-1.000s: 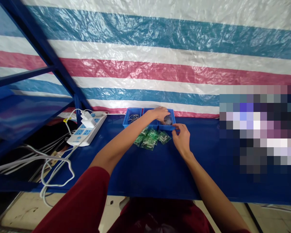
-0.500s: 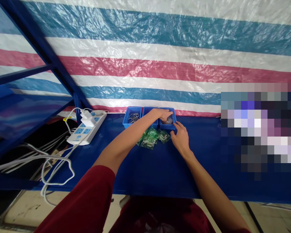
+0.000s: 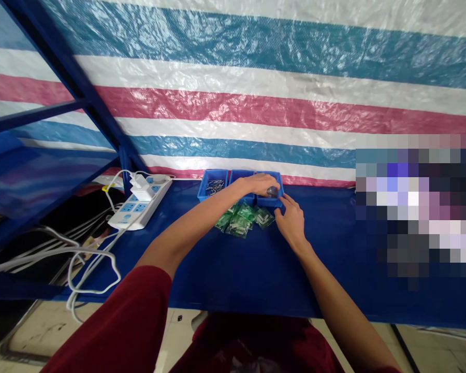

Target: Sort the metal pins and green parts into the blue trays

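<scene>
My left hand (image 3: pixel 261 183) reaches over the rightmost blue bin (image 3: pixel 264 202), fingers curled down into it. A small greyish, see-through item (image 3: pixel 272 191) shows at its fingertips; its kind is not clear. My right hand (image 3: pixel 291 221) is by that bin's front right corner, thumb and fingers apart, fingertips at the rim. Just in front of the bins lie several small clear-green plastic packets (image 3: pixel 239 223) with pale pieces inside. The left bin (image 3: pixel 206 197) contains small metal parts (image 3: pixel 215 187). My left forearm partly covers the middle bin (image 3: pixel 236 177).
A white power strip (image 3: pixel 137 210) with a plugged-in white adapter (image 3: pixel 142 188) stands on the blue table (image 3: pixel 233 274) at left. Loose white cables (image 3: pixel 93 292) hang over the edge. A blue metal frame (image 3: pixel 73 93) rises at left; a striped sheet (image 3: pixel 233 109) backs the table.
My left hand's fingers, more stretched out before, have curled down around the greyish item. My left forearm has swung slightly left and lower. My right hand stays by the bin's corner.
</scene>
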`<action>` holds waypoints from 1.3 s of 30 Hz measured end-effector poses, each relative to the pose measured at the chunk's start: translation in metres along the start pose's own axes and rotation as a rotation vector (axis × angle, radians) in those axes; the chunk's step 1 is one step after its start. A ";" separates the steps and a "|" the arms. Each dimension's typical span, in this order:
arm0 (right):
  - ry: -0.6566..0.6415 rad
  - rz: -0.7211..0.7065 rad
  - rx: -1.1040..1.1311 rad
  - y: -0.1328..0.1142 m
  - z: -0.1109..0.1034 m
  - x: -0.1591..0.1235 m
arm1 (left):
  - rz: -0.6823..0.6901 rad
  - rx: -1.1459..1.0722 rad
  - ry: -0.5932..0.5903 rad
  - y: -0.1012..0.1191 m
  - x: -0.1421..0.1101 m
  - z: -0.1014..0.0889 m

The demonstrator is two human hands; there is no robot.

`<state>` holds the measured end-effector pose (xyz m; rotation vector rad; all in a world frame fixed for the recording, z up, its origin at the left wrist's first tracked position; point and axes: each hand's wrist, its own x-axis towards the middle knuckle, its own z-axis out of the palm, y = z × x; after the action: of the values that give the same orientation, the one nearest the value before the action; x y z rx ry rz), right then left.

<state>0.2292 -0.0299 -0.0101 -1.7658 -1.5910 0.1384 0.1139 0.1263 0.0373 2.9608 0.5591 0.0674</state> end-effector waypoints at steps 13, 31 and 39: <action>0.019 -0.002 0.000 0.000 -0.002 0.001 | -0.135 0.000 -0.268 0.001 0.004 -0.010; -0.002 0.009 0.017 -0.001 -0.002 0.002 | -0.043 0.044 -0.266 0.003 0.015 -0.014; 0.038 -0.024 0.022 0.002 0.002 0.002 | -0.024 0.055 -0.073 -0.001 0.017 0.003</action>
<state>0.2302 -0.0272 -0.0125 -1.7221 -1.5771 0.1099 0.1293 0.1333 0.0340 2.9944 0.5958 -0.0586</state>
